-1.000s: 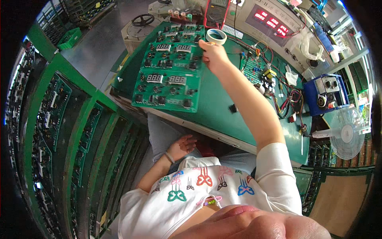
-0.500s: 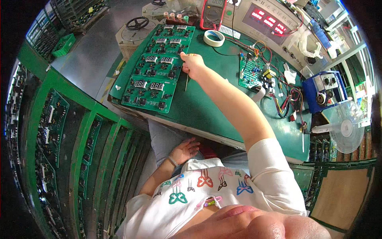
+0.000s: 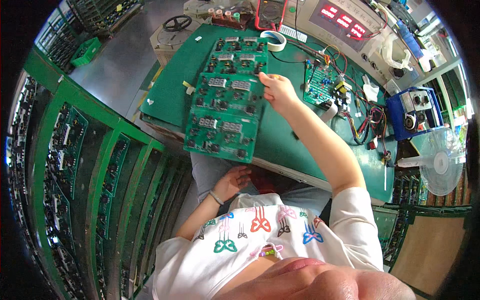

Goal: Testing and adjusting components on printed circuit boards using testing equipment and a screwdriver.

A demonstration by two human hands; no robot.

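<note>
Since the earlier frame the right hand [image 3: 278,90] has been drawn back from the tape roll [image 3: 274,40] to the right edge of the long panel of green circuit boards [image 3: 225,107], fingers pinched on a small yellow item. The panel's long axis runs away from the body, lying left of those fingers. The left hand [image 3: 232,181] is rested open on the lap, farther off.

Bright, even daylight fills the sharp centre of the frame with soft shadows, while fisheye bending curves the edges into a black rim at the corners.
</note>
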